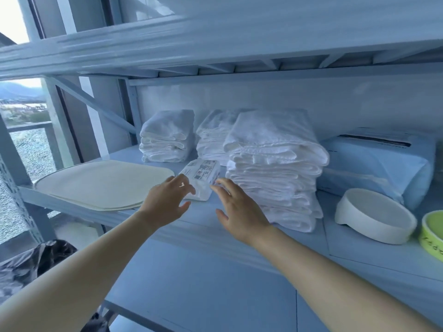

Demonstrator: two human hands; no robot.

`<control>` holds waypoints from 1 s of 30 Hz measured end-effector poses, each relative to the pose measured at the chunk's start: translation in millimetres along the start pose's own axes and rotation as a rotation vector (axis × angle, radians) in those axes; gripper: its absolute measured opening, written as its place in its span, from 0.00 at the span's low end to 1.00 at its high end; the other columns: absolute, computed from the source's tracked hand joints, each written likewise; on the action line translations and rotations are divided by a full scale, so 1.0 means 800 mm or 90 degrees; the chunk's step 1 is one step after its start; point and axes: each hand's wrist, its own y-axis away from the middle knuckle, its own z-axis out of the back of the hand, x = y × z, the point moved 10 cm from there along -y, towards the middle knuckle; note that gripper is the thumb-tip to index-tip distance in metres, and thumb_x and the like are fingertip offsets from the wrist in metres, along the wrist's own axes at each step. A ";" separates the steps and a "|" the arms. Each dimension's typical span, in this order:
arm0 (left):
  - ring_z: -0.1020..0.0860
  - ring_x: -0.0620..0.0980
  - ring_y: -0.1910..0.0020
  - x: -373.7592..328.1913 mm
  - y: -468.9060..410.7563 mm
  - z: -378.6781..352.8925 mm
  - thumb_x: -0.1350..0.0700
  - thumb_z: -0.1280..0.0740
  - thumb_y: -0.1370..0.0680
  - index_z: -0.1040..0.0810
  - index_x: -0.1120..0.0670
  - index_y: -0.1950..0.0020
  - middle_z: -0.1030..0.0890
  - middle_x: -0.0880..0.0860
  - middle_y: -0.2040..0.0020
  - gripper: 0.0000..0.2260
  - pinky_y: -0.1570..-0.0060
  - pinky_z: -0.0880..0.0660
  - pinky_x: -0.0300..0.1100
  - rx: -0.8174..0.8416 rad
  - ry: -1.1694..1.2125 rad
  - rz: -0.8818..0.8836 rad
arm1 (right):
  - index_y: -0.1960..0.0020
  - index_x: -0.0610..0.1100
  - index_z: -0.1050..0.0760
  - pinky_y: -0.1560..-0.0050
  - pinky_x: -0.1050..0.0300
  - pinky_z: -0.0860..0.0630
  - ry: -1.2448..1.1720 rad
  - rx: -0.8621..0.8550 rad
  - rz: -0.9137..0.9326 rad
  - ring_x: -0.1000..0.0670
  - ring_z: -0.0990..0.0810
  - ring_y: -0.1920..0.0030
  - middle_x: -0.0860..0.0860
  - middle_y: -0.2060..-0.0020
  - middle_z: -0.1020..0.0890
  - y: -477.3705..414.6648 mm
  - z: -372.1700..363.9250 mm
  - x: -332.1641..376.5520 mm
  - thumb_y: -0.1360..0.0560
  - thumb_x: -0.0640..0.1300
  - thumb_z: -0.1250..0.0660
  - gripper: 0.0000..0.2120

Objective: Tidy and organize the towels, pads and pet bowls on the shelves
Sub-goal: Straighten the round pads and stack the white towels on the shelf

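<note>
Two bare hands reach onto a pale blue shelf [203, 221] toward a small white wrapped packet [202, 179] lying at the foot of the tall towel stack [273, 173], the landmark here. The left hand [165, 202] and the right hand [239, 207] are both open, fingers spread, one on either side of the packet; fingertips appear to brush its edges, though real contact cannot be confirmed.

The likeliest mishap: the right hand, just beside the stack's lower folds, nudges them while closing on the packet, and the tall pile leans or slides. The packet's slick wrapper may also slip from a loose two-handed pinch.

Left of the stack, flat cream pads [103, 183] overhang the shelf's front edge and could be swept off by the left forearm. Right of the stack, a white pet bowl [376, 216] sits near the edge, with a green bowl [432, 232] beside it, cut off by the frame. Behind them rests a blue plastic-wrapped pack [381, 161].

Behind the stack, two shorter towel piles [167, 137] stand against the back wall, the second largely hidden. The packet's label is too blurred to read, as is the green bowl's lettering. A dark bag [36, 262] sits below left, its contents unseen.
</note>
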 end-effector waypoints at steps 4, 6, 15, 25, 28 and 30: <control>0.25 0.50 0.52 0.043 -0.005 -0.011 0.52 0.29 0.30 0.22 0.48 0.49 0.26 0.47 0.49 0.10 0.68 0.28 0.42 0.002 0.019 0.003 | 0.27 0.42 0.42 0.38 0.52 0.30 0.008 0.014 -0.021 0.47 0.40 0.29 0.47 0.28 0.42 -0.037 -0.034 0.013 0.23 0.39 0.40 0.26; 0.26 0.50 0.50 0.057 -0.009 -0.019 0.51 0.28 0.30 0.24 0.48 0.46 0.27 0.47 0.46 0.13 0.67 0.27 0.44 0.010 0.028 0.000 | 0.27 0.43 0.43 0.38 0.52 0.31 0.021 0.021 -0.041 0.47 0.41 0.29 0.48 0.27 0.43 -0.053 -0.049 0.013 0.23 0.40 0.40 0.26; 0.28 0.54 0.39 0.069 -0.046 -0.073 0.55 0.27 0.34 0.32 0.53 0.32 0.31 0.50 0.32 0.31 0.45 0.28 0.44 0.096 0.173 -0.063 | 0.28 0.43 0.42 0.36 0.48 0.31 0.030 0.031 -0.147 0.48 0.46 0.28 0.48 0.29 0.42 -0.097 -0.098 -0.019 0.27 0.38 0.36 0.29; 0.23 0.56 0.43 0.073 -0.046 -0.050 0.59 0.26 0.37 0.26 0.56 0.36 0.23 0.54 0.38 0.30 0.47 0.32 0.39 0.039 0.230 -0.112 | 0.30 0.42 0.36 0.33 0.55 0.37 -0.001 -0.014 -0.150 0.47 0.38 0.31 0.48 0.32 0.33 -0.103 -0.089 -0.018 0.26 0.39 0.34 0.26; 0.24 0.53 0.42 0.080 -0.044 -0.029 0.53 0.30 0.34 0.28 0.51 0.33 0.25 0.50 0.36 0.29 0.46 0.32 0.38 0.034 0.249 -0.108 | 0.30 0.43 0.36 0.34 0.56 0.37 -0.016 -0.033 -0.137 0.48 0.36 0.32 0.49 0.33 0.31 -0.103 -0.066 -0.010 0.25 0.43 0.34 0.25; 0.22 0.52 0.49 0.086 -0.045 -0.006 0.47 0.35 0.33 0.27 0.49 0.34 0.22 0.48 0.39 0.27 0.52 0.31 0.37 -0.007 0.276 -0.107 | 0.30 0.44 0.35 0.36 0.58 0.37 -0.038 -0.060 -0.142 0.48 0.34 0.33 0.50 0.34 0.29 -0.105 -0.047 -0.006 0.24 0.45 0.35 0.24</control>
